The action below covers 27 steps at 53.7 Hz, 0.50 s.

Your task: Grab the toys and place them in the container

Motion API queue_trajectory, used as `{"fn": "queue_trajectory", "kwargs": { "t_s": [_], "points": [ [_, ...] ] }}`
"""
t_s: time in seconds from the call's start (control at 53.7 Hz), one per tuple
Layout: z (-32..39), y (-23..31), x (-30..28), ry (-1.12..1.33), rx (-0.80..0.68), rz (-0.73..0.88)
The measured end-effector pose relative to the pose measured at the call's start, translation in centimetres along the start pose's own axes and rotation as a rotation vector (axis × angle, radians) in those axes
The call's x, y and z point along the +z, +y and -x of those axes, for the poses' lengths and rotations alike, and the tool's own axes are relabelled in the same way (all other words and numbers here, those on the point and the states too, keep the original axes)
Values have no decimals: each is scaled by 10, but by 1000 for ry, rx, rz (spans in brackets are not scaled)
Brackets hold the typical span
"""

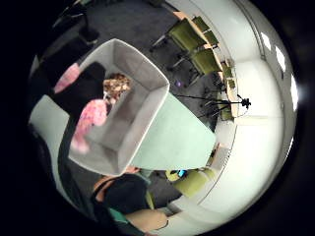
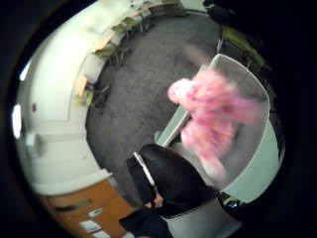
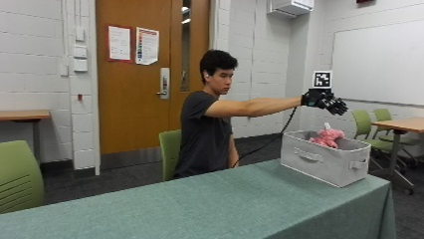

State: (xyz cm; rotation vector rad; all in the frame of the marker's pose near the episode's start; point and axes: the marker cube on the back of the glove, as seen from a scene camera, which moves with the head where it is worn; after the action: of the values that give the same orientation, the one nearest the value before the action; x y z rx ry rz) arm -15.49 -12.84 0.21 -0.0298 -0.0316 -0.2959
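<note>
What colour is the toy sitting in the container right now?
Pink: the plush toy pokes above the rim of the grey fabric container, clearest in the outside view.

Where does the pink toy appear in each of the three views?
Outside view: pink toy pokes above the grey container rim, below the gloved right hand.
Thumb side palm view: large and blurred, over the container.
Little finger side palm view: at the container's wall.
Shared landmark: the grey container.

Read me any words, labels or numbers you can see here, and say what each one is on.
No text here can be read.
Two posters on the door: print too small and blurred.
Bin on the table: no label shows.
Pink toy in the bin: no writing shows.
Whiteboard: blank.
</note>
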Motion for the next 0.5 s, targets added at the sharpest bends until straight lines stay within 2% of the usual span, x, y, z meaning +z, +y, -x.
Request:
{"fn": "queue_trajectory", "kwargs": {
  "t_s": [0.037,0.167,0.223,0.279,0.372,0.465,0.502],
  "points": [
    [-8,3,1,32,-35,-4],
    [-33,15,4,88,37,-18],
    [-15,31,3,51,21,-29],
    [0,48,6,123,97,-47],
    [-49,84,16,209,124,-89],
    [-86,136,22,131,12,-109],
    [-105,156,26,142,39,-115]
  ]
}}
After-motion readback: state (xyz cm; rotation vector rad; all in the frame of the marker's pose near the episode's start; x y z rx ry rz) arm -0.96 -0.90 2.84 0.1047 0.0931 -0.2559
